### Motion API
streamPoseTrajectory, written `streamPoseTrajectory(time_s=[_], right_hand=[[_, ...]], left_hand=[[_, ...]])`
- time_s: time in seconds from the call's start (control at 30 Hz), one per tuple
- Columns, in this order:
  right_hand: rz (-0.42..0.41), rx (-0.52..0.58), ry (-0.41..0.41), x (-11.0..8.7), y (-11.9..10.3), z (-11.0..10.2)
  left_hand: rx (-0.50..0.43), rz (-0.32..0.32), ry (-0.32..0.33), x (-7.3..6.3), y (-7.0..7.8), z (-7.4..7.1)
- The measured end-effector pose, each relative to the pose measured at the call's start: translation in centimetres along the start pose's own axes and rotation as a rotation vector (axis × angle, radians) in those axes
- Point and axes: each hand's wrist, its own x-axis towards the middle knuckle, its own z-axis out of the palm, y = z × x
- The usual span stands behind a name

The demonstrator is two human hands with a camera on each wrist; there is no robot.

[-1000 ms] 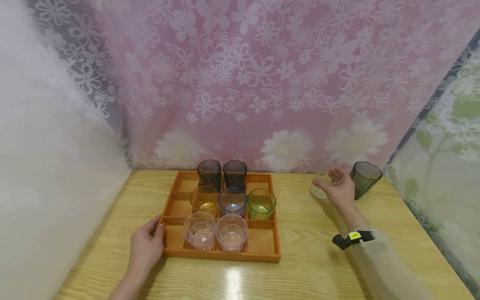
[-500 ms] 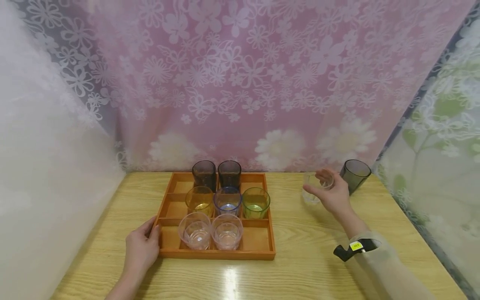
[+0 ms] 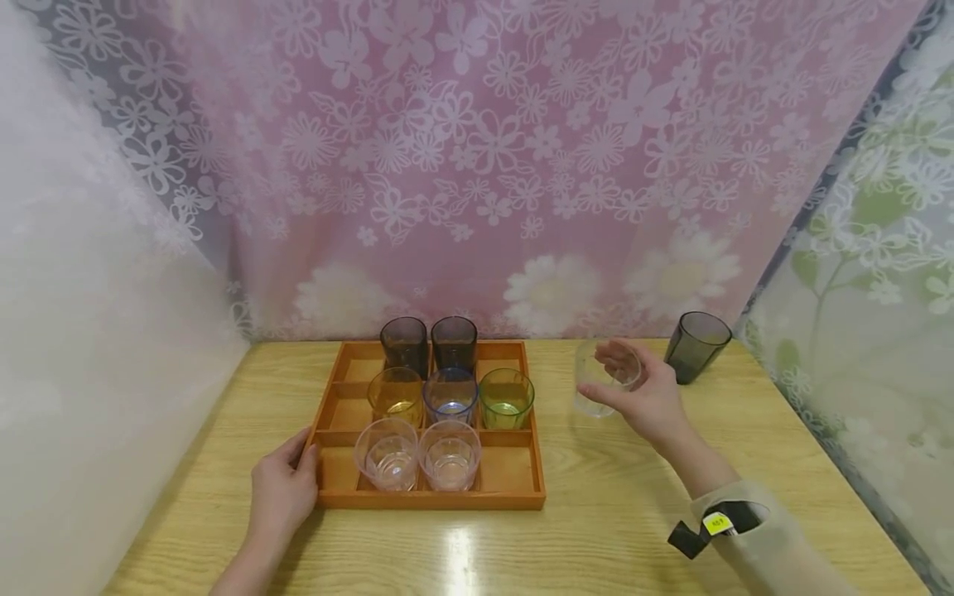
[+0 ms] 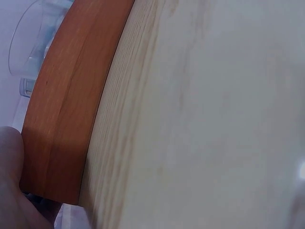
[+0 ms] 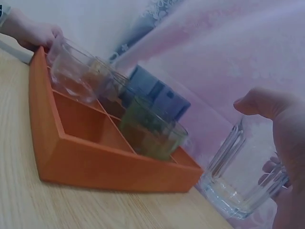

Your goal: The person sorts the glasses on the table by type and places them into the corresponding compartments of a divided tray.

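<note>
My left hand point(image 3: 283, 487) grips the left wall of a wooden compartment tray point(image 3: 432, 501) near its front corner. Between the thumb and fingers of my right hand point(image 3: 650, 401) is a clear ribbed glass point(image 3: 594, 404), right of the tray; the right wrist view shows its thick base. Tumblers fill part of the tray: two dark grey glasses point(image 3: 405, 343) at the back. Across the middle row stand a yellow glass point(image 3: 395, 401), a blue glass point(image 3: 451, 401) and a green glass point(image 3: 507, 406). In front are two pale pink glasses point(image 3: 450, 463).
A single dark grey tumbler point(image 3: 693, 352) stands at the back right of the wooden table point(image 3: 596, 530), behind my right hand. A pink floral curtain point(image 3: 462, 207) hangs along the table's back edge, with pale sheets on both sides. The tray's front right compartment point(image 3: 507, 465) holds no glass.
My right hand has carried the clear glass leftward, away from the lone grey tumbler and closer to the tray. The left hand keeps its grip on the tray; the head view has shifted slightly.
</note>
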Motion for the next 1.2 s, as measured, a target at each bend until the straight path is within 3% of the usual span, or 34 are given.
streamPoseTrajectory(time_s=[0.6, 1.2], right_hand=[[-0.043, 0.123, -0.14, -3.0, -3.5, 2.9], [-0.049, 0.2, -0.231, -4.9, -3.4, 7.3]], left_hand=[[0.001, 0.003, 0.001, 0.0, -0.1, 0.1], [-0.003, 0.003, -0.011, 0.0, -0.1, -0.1]])
